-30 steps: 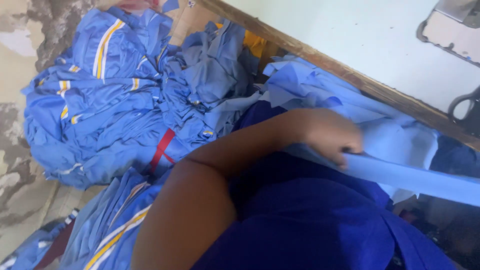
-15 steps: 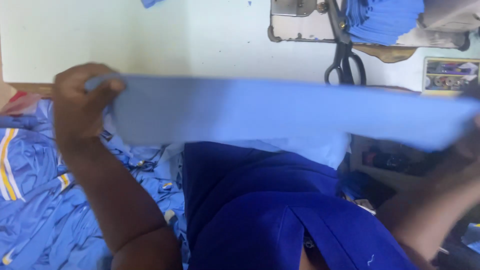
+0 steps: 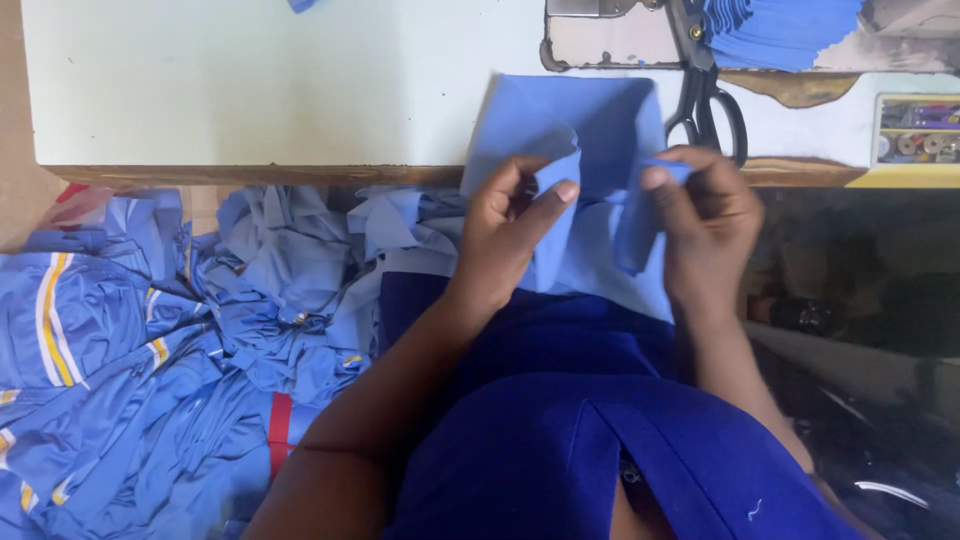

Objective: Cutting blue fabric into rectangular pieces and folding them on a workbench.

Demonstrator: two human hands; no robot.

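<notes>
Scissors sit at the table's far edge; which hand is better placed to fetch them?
Right. The right hand pinches the light blue cloth just below the black scissors; the left hand grips the cloth farther away.

A small rectangular box with a yellow rim holds thread bobbins at the table's right edge.

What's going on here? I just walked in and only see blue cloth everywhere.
A person in dark blue clothing sits at a pale table and holds a light blue fabric piece with both hands. The left hand and the right hand each pinch a folded edge of it at the table's edge. Black scissors lie just beyond. A pile of blue garments with yellow stripes lies to the left.
</notes>
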